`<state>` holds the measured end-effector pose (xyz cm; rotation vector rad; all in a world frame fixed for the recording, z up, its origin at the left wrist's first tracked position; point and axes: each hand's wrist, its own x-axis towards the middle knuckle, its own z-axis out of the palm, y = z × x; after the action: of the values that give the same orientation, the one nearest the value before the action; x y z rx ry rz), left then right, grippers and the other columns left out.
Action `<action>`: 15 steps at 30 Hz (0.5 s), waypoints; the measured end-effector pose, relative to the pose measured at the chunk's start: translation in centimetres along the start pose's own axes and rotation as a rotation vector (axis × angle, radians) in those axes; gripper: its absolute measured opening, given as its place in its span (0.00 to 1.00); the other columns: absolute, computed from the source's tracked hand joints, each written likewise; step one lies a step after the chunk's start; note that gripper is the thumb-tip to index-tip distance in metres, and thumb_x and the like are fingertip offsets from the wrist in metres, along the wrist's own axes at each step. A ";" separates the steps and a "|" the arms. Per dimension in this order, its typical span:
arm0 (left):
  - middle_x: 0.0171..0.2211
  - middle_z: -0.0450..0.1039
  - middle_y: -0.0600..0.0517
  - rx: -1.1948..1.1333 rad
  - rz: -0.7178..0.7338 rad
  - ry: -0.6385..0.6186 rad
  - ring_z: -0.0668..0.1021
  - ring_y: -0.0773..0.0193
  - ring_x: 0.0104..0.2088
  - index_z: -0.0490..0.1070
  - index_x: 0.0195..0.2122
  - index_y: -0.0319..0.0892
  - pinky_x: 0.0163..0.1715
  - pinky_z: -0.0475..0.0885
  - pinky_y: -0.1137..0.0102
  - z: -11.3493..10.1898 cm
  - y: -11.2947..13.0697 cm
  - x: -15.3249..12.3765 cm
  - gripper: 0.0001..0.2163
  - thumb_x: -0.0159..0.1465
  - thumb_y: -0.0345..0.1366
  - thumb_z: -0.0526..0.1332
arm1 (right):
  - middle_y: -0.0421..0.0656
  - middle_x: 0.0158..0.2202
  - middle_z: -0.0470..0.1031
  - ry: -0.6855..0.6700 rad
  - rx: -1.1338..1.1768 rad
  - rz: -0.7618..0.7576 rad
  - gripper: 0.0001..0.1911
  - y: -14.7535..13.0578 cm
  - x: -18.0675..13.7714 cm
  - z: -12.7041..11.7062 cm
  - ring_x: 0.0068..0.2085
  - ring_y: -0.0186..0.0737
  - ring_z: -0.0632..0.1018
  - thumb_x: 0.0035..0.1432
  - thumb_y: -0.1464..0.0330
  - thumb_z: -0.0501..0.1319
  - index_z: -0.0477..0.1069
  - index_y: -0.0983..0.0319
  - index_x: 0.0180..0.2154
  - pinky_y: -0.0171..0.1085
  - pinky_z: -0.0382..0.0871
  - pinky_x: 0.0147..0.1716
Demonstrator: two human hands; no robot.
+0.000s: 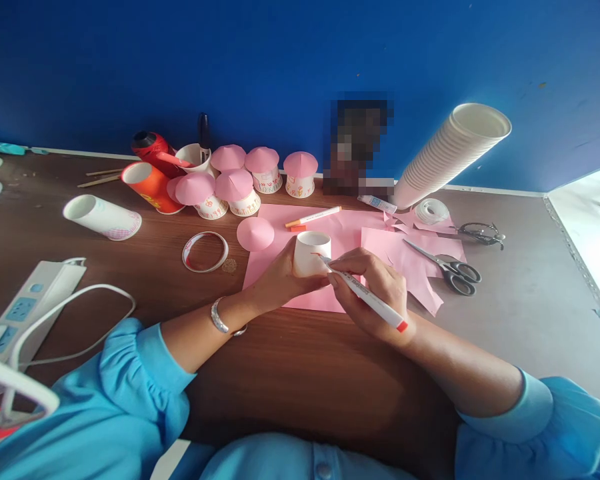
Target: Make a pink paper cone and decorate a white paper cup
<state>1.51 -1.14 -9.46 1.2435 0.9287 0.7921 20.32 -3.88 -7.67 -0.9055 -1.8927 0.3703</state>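
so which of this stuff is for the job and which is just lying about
Belongs, it seems:
- cup in the left hand
- red marker in the right hand
- orange marker
- pink paper
- pink cone
- pink-topped cups
- cup stack
- scissors

Probably just lying about:
- glasses
- power strip

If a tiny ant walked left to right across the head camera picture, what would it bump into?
Power strip → white cup with pink pattern → white ring → pink cone → small white cup → right hand → scissors.
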 end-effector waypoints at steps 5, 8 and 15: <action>0.45 0.77 0.48 -0.093 0.010 -0.034 0.79 0.55 0.47 0.68 0.52 0.43 0.46 0.74 0.62 -0.2 -0.3 0.1 0.25 0.57 0.41 0.76 | 0.41 0.32 0.80 0.015 0.006 0.059 0.07 0.0 0.1 -0.1 0.30 0.37 0.80 0.65 0.74 0.63 0.70 0.58 0.42 0.35 0.74 0.28; 0.43 0.79 0.49 -0.156 0.034 -0.060 0.80 0.56 0.45 0.70 0.50 0.43 0.45 0.74 0.64 -0.2 -0.2 0.2 0.23 0.57 0.39 0.77 | 0.41 0.32 0.80 0.009 -0.005 0.107 0.05 0.0 0.2 -0.3 0.30 0.36 0.79 0.65 0.73 0.63 0.70 0.58 0.41 0.35 0.74 0.28; 0.43 0.80 0.49 -0.229 0.025 -0.106 0.81 0.55 0.47 0.72 0.47 0.43 0.47 0.75 0.62 -0.4 -0.3 0.2 0.20 0.57 0.38 0.77 | 0.41 0.31 0.80 0.002 0.003 0.171 0.03 0.2 0.3 -0.6 0.28 0.35 0.81 0.65 0.73 0.63 0.71 0.59 0.40 0.34 0.74 0.27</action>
<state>1.29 -0.84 -9.85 1.0874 0.7168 0.8205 20.79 -3.59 -7.29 -1.0686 -1.8170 0.4743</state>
